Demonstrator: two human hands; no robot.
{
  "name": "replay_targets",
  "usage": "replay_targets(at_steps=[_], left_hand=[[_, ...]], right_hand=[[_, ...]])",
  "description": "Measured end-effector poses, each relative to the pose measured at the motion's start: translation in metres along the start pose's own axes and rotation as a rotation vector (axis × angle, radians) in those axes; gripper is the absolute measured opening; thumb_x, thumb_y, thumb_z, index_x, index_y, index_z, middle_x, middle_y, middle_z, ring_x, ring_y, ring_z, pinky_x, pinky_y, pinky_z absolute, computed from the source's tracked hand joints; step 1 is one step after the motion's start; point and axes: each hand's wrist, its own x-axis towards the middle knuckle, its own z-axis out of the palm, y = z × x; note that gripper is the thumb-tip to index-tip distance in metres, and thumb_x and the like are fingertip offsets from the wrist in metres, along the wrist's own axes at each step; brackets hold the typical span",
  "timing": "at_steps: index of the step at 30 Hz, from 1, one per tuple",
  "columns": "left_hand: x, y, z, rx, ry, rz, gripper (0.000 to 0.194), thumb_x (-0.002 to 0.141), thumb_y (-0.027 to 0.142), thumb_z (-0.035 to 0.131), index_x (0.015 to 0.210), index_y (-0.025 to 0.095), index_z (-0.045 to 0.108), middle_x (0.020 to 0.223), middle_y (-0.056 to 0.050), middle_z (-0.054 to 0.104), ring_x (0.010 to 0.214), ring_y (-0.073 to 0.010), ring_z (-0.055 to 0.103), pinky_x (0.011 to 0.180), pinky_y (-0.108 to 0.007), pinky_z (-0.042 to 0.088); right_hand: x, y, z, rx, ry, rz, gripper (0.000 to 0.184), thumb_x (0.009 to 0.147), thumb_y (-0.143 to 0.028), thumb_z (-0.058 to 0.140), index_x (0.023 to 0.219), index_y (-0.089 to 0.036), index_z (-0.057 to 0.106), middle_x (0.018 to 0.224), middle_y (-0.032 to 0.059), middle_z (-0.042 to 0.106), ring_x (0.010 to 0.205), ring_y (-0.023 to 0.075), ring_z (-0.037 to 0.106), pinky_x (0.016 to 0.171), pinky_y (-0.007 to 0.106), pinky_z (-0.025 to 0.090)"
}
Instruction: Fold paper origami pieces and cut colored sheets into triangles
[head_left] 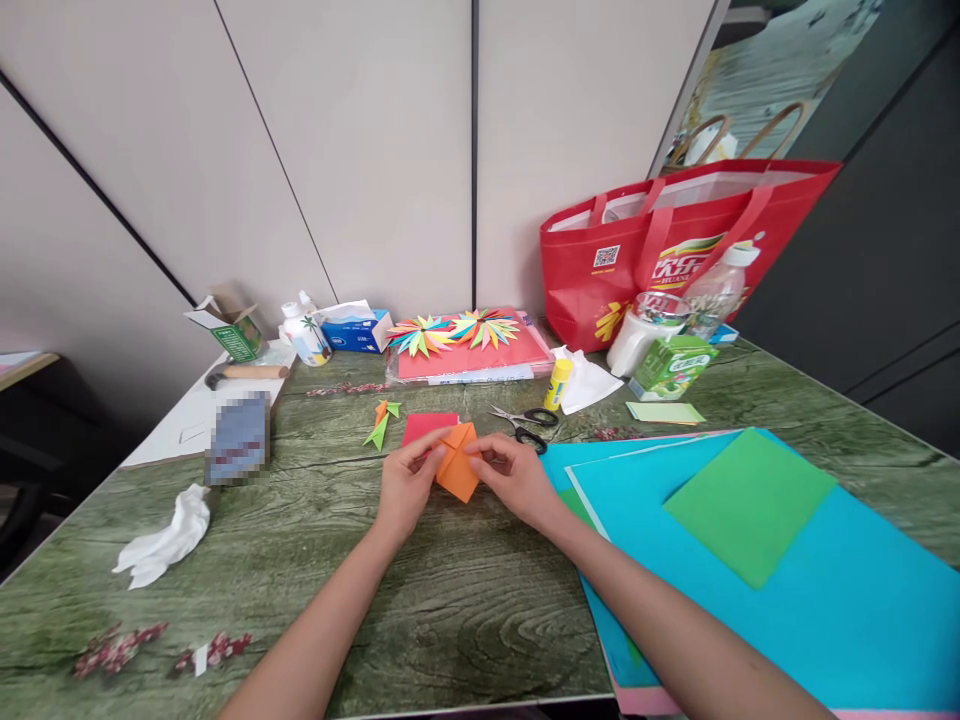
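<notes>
One folded orange paper (457,476) pinched by L hand (409,482) & R hand (519,482) from opp. sides, btwn front & back edges of desk (465,620). Red paper (431,426) just behind, scissors (516,418) nr R hand; blue sheets (847,630) at front edge on R, w/ green square (752,507) atop; 2 multicol. rosettes (487,328) nr back edge.

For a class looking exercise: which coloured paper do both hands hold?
The folded orange paper, held between the left hand and right hand. The red paper lies beyond it on the table; the green square rests on blue paper.
</notes>
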Motion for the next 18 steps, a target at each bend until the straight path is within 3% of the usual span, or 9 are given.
replay_targets(at_steps=[3,10,15,18], left_hand=[[0.0001,-0.0011,-0.0003,0.070,0.013,0.009,0.021,0.068,0.029,0.064,0.083,0.017,0.071,0.087,-0.006,0.070,0.078,-0.0195,0.063,0.070,-0.027,0.049],[-0.0021,0.0051,0.0035,-0.003,-0.038,-0.057,0.020,0.063,0.028,0.068,0.078,0.016,0.071,0.082,-0.006,0.071,0.074,-0.0196,0.063,0.070,-0.028,0.049],[-0.0024,0.0048,0.0039,-0.011,-0.049,-0.060,0.020,0.063,0.028,0.068,0.079,0.016,0.071,0.082,-0.006,0.071,0.075,-0.0193,0.063,0.070,-0.028,0.048],[-0.0025,0.0024,0.0038,-0.079,-0.063,-0.074,0.033,0.063,0.029,0.069,0.094,0.015,0.068,0.088,-0.006,0.070,0.078,-0.0181,0.063,0.072,-0.027,0.049]], right_hand=[[0.0003,-0.0010,0.0001,0.018,-0.001,0.019,0.016,0.073,-0.026,0.055,0.084,-0.017,0.064,0.082,0.0046,0.059,0.071,0.0150,0.056,0.064,0.027,0.047],[0.0010,-0.0008,-0.0017,0.082,0.019,0.033,0.017,0.074,-0.025,0.055,0.087,-0.019,0.063,0.087,0.0042,0.061,0.073,0.0143,0.056,0.064,0.026,0.049],[0.0013,-0.0022,-0.0018,0.091,0.040,0.033,0.016,0.072,-0.024,0.056,0.085,-0.019,0.063,0.082,0.0031,0.061,0.071,0.0142,0.055,0.061,0.026,0.048],[0.0012,-0.0030,-0.0013,0.107,0.049,0.053,0.016,0.071,-0.024,0.057,0.084,-0.018,0.063,0.080,0.0033,0.062,0.070,0.0143,0.055,0.061,0.026,0.048]])
